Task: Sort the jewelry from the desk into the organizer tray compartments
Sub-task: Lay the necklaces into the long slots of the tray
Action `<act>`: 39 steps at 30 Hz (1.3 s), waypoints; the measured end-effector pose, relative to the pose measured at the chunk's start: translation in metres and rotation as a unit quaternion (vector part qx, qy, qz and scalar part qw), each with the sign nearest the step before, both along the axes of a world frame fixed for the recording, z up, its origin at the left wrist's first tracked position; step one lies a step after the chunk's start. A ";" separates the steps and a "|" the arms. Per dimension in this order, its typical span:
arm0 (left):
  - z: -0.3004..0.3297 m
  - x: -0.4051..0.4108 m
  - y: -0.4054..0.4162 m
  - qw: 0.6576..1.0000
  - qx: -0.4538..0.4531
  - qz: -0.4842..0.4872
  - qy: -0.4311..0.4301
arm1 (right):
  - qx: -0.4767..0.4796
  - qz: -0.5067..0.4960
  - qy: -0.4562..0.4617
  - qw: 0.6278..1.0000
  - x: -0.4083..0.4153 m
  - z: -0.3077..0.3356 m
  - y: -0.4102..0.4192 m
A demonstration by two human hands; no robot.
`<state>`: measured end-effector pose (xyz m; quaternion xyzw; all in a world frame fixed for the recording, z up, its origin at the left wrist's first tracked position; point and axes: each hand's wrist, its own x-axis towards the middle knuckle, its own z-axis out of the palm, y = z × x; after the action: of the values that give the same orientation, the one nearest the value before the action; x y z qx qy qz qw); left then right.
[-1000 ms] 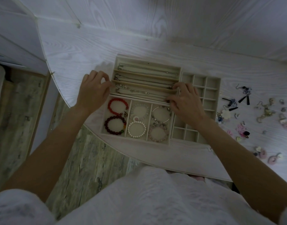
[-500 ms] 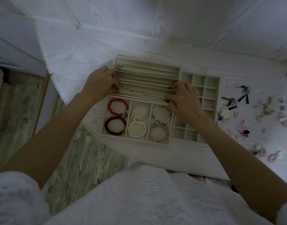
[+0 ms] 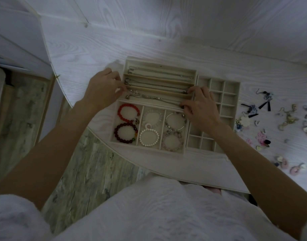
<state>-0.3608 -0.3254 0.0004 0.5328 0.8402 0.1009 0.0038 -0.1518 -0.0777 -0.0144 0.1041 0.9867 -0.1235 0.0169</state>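
A beige organizer tray point(image 3: 159, 64) lies on the white desk point(image 3: 97, 49). Its long slots at the back hold chain necklaces. My left hand point(image 3: 104, 87) pinches the left end of the necklace point(image 3: 154, 98) in the nearest long slot. My right hand point(image 3: 201, 106) pinches that chain's right end. Three front compartments hold a red bracelet point(image 3: 128, 111), a dark red bracelet point(image 3: 125, 133), a white pearl bracelet point(image 3: 149, 137), a silver bangle point(image 3: 175, 120) and a pink bead bracelet point(image 3: 171, 142). Beside them is a grid of small compartments point(image 3: 223, 92), partly hidden by my right wrist.
Several loose earrings point(image 3: 263, 101) and small pink pieces point(image 3: 263, 141) are scattered on the desk right of the tray. More pieces point(image 3: 295, 168) lie near the desk's front right. The desk's curved edge point(image 3: 100, 141) runs just below the tray, with floor beyond.
My left hand has moved from the tray's left side up and inward to the left end of the long slots. My right hand has stayed at the chain's right end.
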 end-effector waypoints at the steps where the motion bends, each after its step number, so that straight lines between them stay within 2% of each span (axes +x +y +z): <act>1: 0.000 -0.001 -0.002 1.000 0.003 0.012 0.001 | 0.001 0.002 -0.001 1.000 0.000 0.000 0.000; 11: -0.005 0.003 -0.005 0.995 -0.055 -0.077 0.011 | -0.003 0.030 0.000 1.000 0.003 -0.001 0.004; 25: -0.010 0.031 -0.016 0.998 -0.025 0.058 -0.023 | -0.013 0.045 -0.018 0.999 0.007 0.003 0.011; 33: -0.006 0.025 -0.008 0.997 -0.007 0.071 0.002 | -0.023 0.047 -0.011 0.999 0.006 0.002 0.012; 39: -0.012 0.025 -0.008 0.999 -0.018 0.036 -0.007 | -0.004 0.063 -0.016 0.998 0.007 0.001 0.013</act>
<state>-0.3357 -0.3333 -0.0113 0.5009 0.8606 0.0901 0.0157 -0.1451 -0.0649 -0.0136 0.0439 0.9904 -0.1246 0.0404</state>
